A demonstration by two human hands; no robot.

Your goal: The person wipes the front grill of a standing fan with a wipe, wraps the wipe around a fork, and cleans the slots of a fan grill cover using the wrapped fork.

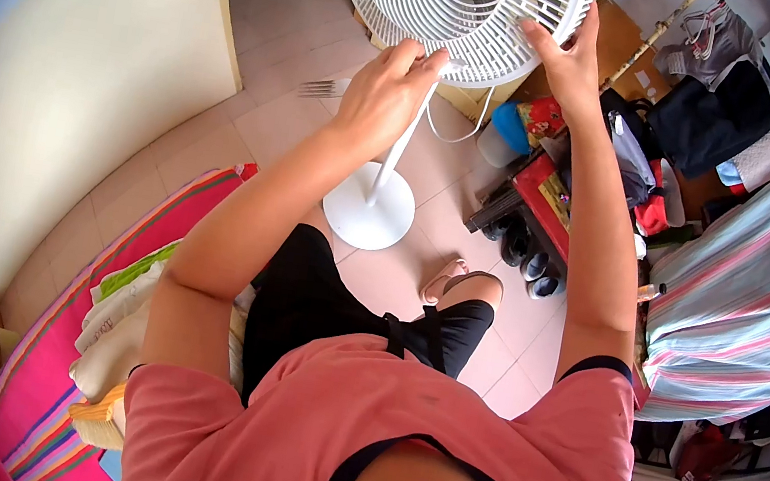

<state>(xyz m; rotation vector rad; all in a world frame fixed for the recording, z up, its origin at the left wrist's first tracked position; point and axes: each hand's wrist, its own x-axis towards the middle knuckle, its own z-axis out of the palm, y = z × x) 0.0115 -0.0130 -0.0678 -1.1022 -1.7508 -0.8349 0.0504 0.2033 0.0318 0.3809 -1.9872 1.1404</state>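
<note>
**A White Fan [457,5] Stood on the Pink Floor [274,52]**

On the far left, soft clothes [113,334] lay on a bright pink striped cloth [84,294]. Next came the left hand [383,94]. Its fingers were bent and close together at a small white part [454,66] low on the fan's round rim. The pictures did not show if they pinched it tight.

The fan was in front of the person, up on its thin pole [394,151], with its round base [369,206] flat on the floor. A white cord [452,139] hung in a loop beside the pole.

The right hand [569,66] held the rim, with the thumb on the front bars and the other fingers curled around the edge. That seemed a good hold. It was best for this hand to be firm but kind, so the fan did not tip or its thin bars bend, while the left fingers worked gently.

Farther right, shoes [535,264] sat under a red bench [535,186].
</note>
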